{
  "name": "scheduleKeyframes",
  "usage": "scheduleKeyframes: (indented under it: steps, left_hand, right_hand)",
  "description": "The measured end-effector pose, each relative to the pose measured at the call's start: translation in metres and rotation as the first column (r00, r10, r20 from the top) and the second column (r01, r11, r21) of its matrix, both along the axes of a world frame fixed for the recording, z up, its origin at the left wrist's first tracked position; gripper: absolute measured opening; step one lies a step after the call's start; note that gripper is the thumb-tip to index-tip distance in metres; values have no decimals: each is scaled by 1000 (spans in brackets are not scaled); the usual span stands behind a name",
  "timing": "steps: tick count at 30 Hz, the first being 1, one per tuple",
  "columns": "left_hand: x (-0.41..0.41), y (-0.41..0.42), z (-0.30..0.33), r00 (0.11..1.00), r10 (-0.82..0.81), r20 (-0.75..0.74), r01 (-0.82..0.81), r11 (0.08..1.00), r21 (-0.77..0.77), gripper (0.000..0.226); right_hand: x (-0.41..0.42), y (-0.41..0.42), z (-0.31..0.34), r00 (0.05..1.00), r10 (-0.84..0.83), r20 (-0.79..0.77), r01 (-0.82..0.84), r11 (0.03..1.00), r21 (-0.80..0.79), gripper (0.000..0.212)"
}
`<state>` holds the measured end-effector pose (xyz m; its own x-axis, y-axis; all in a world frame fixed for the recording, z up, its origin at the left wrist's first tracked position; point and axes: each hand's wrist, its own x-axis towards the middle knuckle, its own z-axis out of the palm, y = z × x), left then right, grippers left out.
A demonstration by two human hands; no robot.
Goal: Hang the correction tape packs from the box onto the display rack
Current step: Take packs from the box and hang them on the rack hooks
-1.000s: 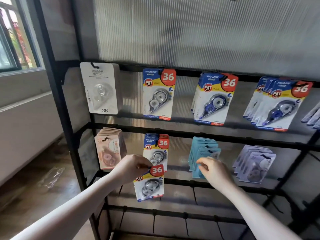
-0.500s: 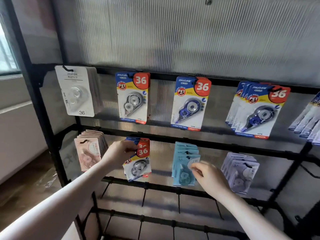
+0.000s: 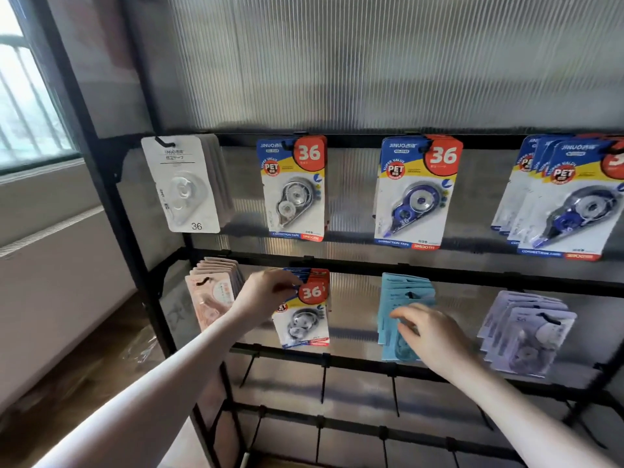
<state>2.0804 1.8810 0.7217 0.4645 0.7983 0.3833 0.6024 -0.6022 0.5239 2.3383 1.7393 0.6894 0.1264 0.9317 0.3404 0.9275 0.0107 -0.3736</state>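
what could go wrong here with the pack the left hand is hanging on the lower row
The left hand covers the top of the blue and yellow correction tape pack, so the pack may miss its hook and drop. The right hand, resting on the light blue packs, could nudge them off theirs.

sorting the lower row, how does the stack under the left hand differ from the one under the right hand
The blue, yellow and red carded packs that the left hand pinches at the top show a big "36" and a grey dispenser; the plain light blue carded packs that the right hand touches carry no bold badge. The blue ones fan out more and hang lower. Both hang on lower-row hooks.
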Motion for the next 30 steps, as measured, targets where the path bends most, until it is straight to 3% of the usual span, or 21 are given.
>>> scheduleKeyframes:
  steps: [10,17,25,30]
  left_hand:
    - [-2,13,-18,982,-58,181,71,995,-67,24]
    - [-3,9,-31,972,-180,150,163,979,123,19]
    - [-6,13,-37,963,-151,223,120,982,149,17]
    - [-4,19,-33,961,-133,242,120,991,66,20]
  right_hand:
    - [-8,8,-13,998,-68,6,68,997,-19,22]
    - [-12,9,-15,995,-97,14,97,994,-45,23]
    - [-11,9,-13,993,-111,42,114,991,-64,24]
    - [-10,11,-13,993,-108,43,111,992,-68,25]
